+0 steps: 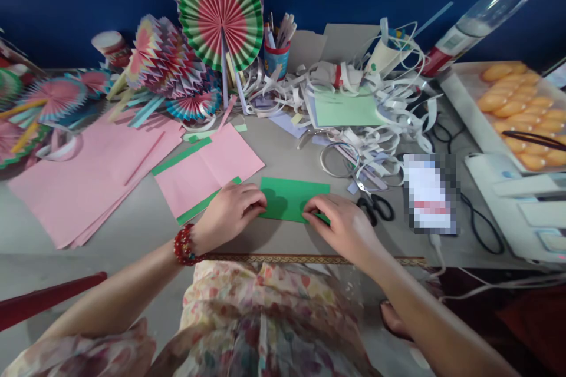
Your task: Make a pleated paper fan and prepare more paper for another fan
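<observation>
A strip of green paper lies on the table in front of me. My left hand, with a red bead bracelet at the wrist, pinches its left end. At the other end my right hand has thumb and fingers closed on the near right corner. Partly under my left hand is a pink sheet with green bands along two edges, joined to or overlapping another pink piece. Black-handled scissors lie just beyond my right hand.
Stacked pink sheets spread at the left. Pleated paper fans stand at the back beside a pen cup. Curled white paper strips, a tape roll, a phone, a tilted bottle and a food tray fill the right.
</observation>
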Demonstrator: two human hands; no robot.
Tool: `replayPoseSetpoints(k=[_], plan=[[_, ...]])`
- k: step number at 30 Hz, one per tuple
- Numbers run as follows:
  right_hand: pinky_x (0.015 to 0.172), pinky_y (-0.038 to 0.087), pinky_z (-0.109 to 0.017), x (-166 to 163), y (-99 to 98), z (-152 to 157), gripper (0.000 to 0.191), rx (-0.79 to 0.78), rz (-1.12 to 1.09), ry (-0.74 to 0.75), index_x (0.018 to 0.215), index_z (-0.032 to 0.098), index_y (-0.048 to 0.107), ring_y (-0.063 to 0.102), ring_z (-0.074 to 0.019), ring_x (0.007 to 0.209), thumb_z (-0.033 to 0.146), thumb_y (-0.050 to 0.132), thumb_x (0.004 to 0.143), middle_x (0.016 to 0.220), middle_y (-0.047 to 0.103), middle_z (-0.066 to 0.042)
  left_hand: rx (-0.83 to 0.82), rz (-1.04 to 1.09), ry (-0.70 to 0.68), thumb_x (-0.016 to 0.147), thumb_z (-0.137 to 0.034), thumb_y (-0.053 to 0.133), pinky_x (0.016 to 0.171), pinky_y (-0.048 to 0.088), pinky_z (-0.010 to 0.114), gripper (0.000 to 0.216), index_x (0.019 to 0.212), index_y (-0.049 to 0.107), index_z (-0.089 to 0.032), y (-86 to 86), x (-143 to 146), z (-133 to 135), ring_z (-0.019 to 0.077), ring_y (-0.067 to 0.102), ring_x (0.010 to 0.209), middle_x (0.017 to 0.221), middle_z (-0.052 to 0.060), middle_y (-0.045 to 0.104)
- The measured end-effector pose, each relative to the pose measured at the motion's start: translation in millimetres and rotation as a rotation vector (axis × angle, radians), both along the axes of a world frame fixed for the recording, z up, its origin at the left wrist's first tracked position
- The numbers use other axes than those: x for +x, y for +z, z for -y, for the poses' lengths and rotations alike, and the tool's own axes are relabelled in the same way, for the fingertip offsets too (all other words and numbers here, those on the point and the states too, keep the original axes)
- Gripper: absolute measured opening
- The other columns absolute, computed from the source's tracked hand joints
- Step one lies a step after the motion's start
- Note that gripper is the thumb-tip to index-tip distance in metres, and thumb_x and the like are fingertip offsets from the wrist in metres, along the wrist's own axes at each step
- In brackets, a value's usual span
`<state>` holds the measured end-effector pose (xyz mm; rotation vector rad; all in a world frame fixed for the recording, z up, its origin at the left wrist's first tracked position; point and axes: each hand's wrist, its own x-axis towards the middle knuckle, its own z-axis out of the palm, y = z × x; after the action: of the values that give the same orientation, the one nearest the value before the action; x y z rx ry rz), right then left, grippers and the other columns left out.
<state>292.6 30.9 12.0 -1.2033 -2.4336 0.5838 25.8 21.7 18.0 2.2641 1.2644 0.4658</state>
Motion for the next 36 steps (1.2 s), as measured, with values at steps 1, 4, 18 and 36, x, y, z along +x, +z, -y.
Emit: replayPoseSetpoints(k=[1, 4, 18, 36], plan=[[0.068, 0.041, -0.028, 0, -0.2, 0, 0.010, 0.001, -0.003, 0.000, 0.085, 0.022, 0.058, 0.061, -0.0181, 0.075, 0.020, 0.055, 0.094, 0.079, 0.066, -0.002, 0.004, 0.002, -0.002, 0.099, -0.023, 0.053, 0.079, 0.038, 0.028, 0.013, 0.090, 0.062, -0.019, 0.1, 0, 0, 0.0151, 0.060, 0.080, 0.087, 0.000, 0.066], [0.067, 0.041, -0.027, 0, -0.3, 1, 0.010, 0.002, -0.007, -0.005, 0.085, 0.022, 0.058, 0.062, -0.0181, 0.074, 0.020, 0.055, 0.094, 0.079, 0.066, -0.002, 0.019, 0.003, -0.013, 0.099, -0.022, 0.051, 0.080, 0.038, 0.029, 0.014, 0.090, 0.061, -0.019, -0.2, 0, 1, 0.0153, 0.060, 0.081, 0.088, 0.000, 0.066], [0.071, 0.041, -0.029, 12, 5.9, -1, 0.006, -0.034, 0.054, 0.018, 0.088, 0.021, 0.059, 0.061, -0.0198, 0.080, 0.019, 0.058, 0.094, 0.083, 0.066, -0.003, 0.047, -0.057, -0.043, 0.100, -0.020, 0.045, 0.081, 0.038, 0.031, 0.018, 0.091, 0.060, -0.020, -2.7, 0, 2, 0.0177, 0.061, 0.085, 0.091, 0.002, 0.066], [0.069, 0.040, -0.025, 29, 9.3, -13, 0.006, -0.295, -0.023, 0.058, 0.087, 0.022, 0.063, 0.058, -0.0156, 0.078, 0.019, 0.061, 0.091, 0.082, 0.064, 0.000, 0.047, -0.071, -0.048, 0.102, -0.025, 0.045, 0.080, 0.039, 0.031, 0.018, 0.094, 0.060, -0.020, -1.0, 0, 1, 0.0182, 0.061, 0.085, 0.093, 0.002, 0.067]])
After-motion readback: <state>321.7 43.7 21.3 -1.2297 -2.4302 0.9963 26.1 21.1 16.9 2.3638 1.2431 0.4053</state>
